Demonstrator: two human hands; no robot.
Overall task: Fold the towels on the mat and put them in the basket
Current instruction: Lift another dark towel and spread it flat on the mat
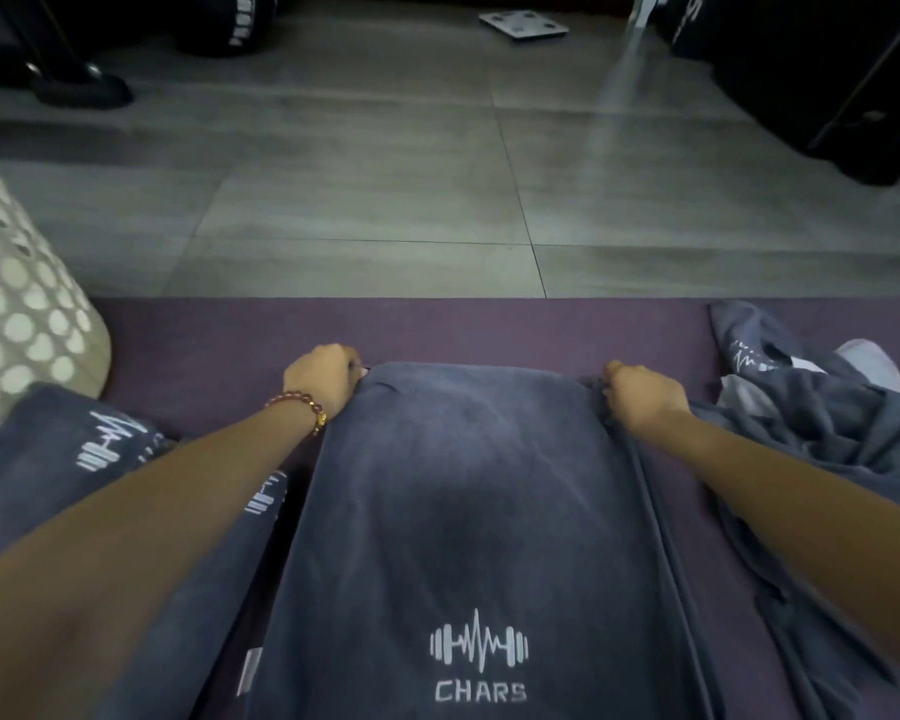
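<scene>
My left hand (320,379) and right hand (642,394) each pinch a far corner of the grey logo-printed towel (468,511), mid-fold on the purple mat (489,330); crumpled grey towels (827,423) at its right edge not yet folded.

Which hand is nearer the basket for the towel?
The left hand: the basket stands on its side. The right hand grips the towel at the opposite corner, farther away.

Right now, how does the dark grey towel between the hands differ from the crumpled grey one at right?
Flat dark grey towel: smooth, far corners pinched by left hand and right hand, whole logo showing. Crumpled dark grey towel: bunched, untouched, logo partly hidden. Both: same grey cloth, white logo.
</scene>
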